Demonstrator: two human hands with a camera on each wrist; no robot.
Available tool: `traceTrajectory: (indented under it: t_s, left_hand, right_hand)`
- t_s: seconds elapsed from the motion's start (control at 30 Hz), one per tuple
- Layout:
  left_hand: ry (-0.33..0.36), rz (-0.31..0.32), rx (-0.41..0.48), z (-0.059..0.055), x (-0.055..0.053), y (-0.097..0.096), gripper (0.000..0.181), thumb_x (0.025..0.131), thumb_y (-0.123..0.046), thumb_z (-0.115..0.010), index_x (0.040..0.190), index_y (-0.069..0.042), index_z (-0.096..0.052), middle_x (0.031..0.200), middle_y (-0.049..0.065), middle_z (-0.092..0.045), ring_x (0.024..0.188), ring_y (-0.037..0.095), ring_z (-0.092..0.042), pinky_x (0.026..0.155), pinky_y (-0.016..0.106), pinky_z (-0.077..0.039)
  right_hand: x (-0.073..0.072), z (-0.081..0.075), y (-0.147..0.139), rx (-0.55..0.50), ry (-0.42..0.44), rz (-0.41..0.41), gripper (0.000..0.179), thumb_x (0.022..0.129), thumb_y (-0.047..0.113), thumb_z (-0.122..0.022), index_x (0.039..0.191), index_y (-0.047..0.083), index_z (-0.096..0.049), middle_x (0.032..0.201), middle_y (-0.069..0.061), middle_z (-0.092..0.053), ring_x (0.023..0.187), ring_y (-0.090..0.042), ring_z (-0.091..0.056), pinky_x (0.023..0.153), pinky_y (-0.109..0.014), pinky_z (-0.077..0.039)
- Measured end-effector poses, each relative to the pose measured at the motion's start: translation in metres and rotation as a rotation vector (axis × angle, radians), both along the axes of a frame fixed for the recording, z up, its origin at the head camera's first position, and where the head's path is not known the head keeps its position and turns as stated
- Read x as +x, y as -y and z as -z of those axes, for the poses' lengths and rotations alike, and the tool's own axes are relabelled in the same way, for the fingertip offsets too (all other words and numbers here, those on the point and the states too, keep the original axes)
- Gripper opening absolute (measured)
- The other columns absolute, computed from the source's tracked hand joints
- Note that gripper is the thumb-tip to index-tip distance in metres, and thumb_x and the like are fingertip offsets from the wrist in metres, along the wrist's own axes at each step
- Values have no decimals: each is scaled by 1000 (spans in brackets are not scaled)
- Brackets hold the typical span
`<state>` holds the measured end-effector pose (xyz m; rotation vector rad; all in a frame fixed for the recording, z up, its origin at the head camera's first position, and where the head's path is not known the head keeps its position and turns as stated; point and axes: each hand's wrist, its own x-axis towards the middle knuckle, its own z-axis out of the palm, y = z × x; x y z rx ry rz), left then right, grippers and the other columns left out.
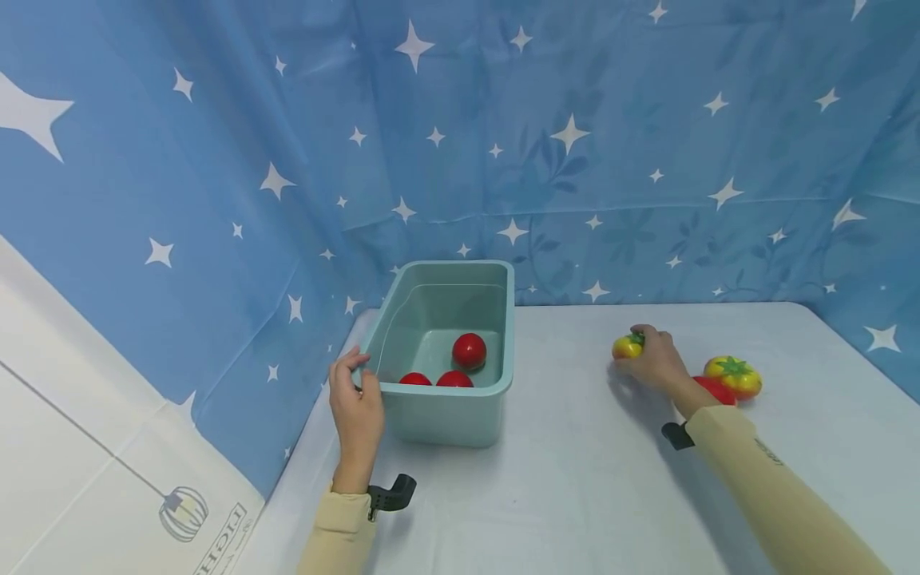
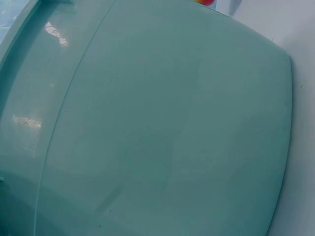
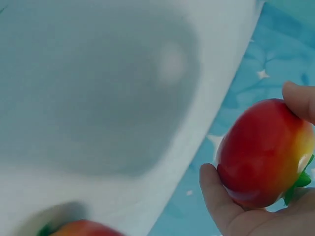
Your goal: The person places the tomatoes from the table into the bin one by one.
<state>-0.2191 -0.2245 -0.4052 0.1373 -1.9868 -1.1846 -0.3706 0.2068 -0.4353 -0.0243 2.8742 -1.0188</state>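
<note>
My right hand (image 1: 656, 363) holds a red-and-yellow tomato (image 3: 266, 152) with a green leafy top, thumb and fingers around its sides. In the right wrist view the tomato is raised off the white table, a soft shadow beside it. At the left, my left hand (image 1: 357, 407) grips the near left corner of a pale green plastic bin (image 1: 446, 417) by its rim. Several round red fruits (image 1: 469, 351) lie inside, partly hidden by the near wall. The bin's outer wall (image 2: 172, 113) fills most of the left wrist view.
Right of my right hand, another red-and-yellow tomato (image 1: 735, 377) lies against a red fruit (image 1: 714, 390), which my wrist partly covers. A blue curtain (image 1: 568, 184) with white stars hangs behind the white table (image 1: 561, 479) and along its left side.
</note>
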Motion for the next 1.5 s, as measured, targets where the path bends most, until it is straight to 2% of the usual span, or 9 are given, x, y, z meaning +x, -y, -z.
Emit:
traceTrajectory:
  t_s: [0.13, 0.27, 0.5, 0.7, 0.87, 1.0, 1.1, 1.17, 1.5]
  left_hand:
    - [6, -2, 0, 1, 0, 2, 28, 96, -5, -39, 117, 1, -58, 138, 12, -50, 111, 31, -54, 72, 37, -36]
    - [5, -4, 7, 0, 0, 3, 28, 96, -6, -39, 117, 1, -58, 138, 12, -50, 110, 30, -54, 71, 36, -36]
    - [9, -8, 17, 1, -2, 4, 28, 96, -5, -39, 116, 1, -58, 139, 12, -50, 108, 30, -55, 70, 37, -37]
    - [11, -1, 25, 0, -5, 2, 29, 95, -3, -37, 115, 2, -58, 138, 12, -50, 108, 33, -55, 69, 39, -35]
    - [12, -5, 26, 0, -6, 0, 30, 94, -3, -37, 115, 2, -58, 137, 12, -50, 113, 32, -54, 69, 38, -33]
    - [11, -6, 30, -1, -5, 0, 30, 94, -3, -37, 115, 2, -58, 137, 13, -51, 94, 28, -56, 64, 37, -33]
    - [11, -13, 24, -1, -5, 2, 29, 95, -4, -37, 114, 1, -58, 137, 12, -51, 76, 23, -51, 62, 35, -34]
    - [13, -18, 20, 0, -4, 2, 28, 95, -4, -37, 113, 1, -58, 138, 10, -51, 71, 20, -48, 61, 33, -35]
    - [27, -18, 22, -1, -4, 1, 26, 95, -4, -37, 110, 2, -58, 139, 10, -50, 72, 18, -47, 63, 33, -37]
  right_hand:
    - [2, -11, 13, -25, -71, -38, 81, 87, 26, -71, 147, -5, -25, 133, -35, -30, 115, -48, -39, 101, -60, -38]
    - [6, -26, 34, -68, -110, -106, 80, 88, 26, -71, 147, -6, -26, 134, -34, -33, 116, -46, -40, 102, -58, -38]
    - [20, -50, 72, -118, -174, -188, 79, 88, 22, -72, 149, -3, -28, 140, -30, -34, 118, -43, -42, 102, -56, -40]
    - [33, -65, 92, -141, -231, -230, 78, 87, 23, -72, 149, 0, -30, 138, -28, -36, 114, -41, -45, 97, -55, -44]
    - [45, -76, 104, -203, -218, -238, 79, 88, 24, -72, 150, 2, -29, 142, -26, -36, 117, -41, -46, 96, -54, -46]
    - [51, -86, 115, -270, -186, -253, 81, 88, 27, -72, 151, 4, -27, 145, -23, -35, 120, -40, -46, 97, -54, -46]
    - [54, -96, 123, -315, -148, -268, 82, 88, 29, -72, 152, 6, -25, 147, -21, -35, 123, -39, -45, 98, -53, -45]
    - [56, -102, 128, -332, -129, -265, 83, 88, 29, -72, 153, 8, -25, 147, -20, -36, 124, -39, -44, 98, -52, -45]
    - [53, -120, 150, -394, -181, -261, 79, 88, 24, -73, 151, 9, -29, 145, -17, -39, 123, -36, -45, 98, -49, -46]
